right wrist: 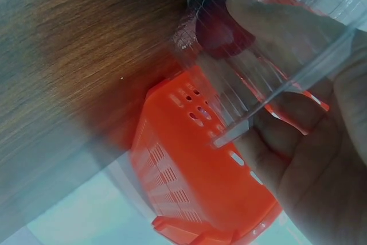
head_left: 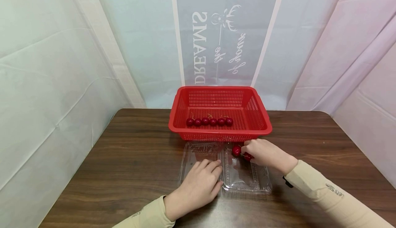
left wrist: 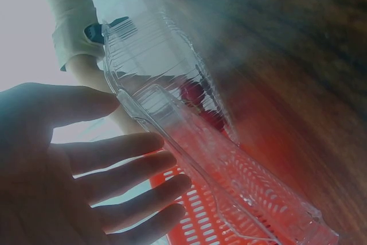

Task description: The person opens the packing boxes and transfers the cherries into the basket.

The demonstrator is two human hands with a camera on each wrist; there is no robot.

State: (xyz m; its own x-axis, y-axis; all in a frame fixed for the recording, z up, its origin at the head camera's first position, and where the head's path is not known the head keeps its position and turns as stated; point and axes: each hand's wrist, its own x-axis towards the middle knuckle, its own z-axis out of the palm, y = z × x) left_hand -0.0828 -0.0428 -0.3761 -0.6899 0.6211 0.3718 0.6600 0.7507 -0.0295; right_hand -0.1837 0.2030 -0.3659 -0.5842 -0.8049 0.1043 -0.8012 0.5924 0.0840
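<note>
A clear plastic clamshell box (head_left: pixel 244 183) lies unfolded on the table, its two halves side by side. My left hand (head_left: pixel 201 183) reaches over the left half, fingertips at the fold between the halves. In the left wrist view the fingers (left wrist: pixel 132 170) are spread and fairly straight along the plastic edge. My right hand (head_left: pixel 266 154) is inside the far part of the right half and pinches a dark red cherry (right wrist: pixel 221 32) between thumb and finger. Another cherry (head_left: pixel 236 150) lies just left of these fingertips, in the same half.
Directly behind the box stands a red perforated basket (head_left: pixel 221 132). Several cherries (head_left: pixel 213 122) with stems lie in a row on its floor. The brown wooden table (head_left: pixel 139 159) runs out to both sides, and pale printed cloth (head_left: pixel 148 49) hangs around it.
</note>
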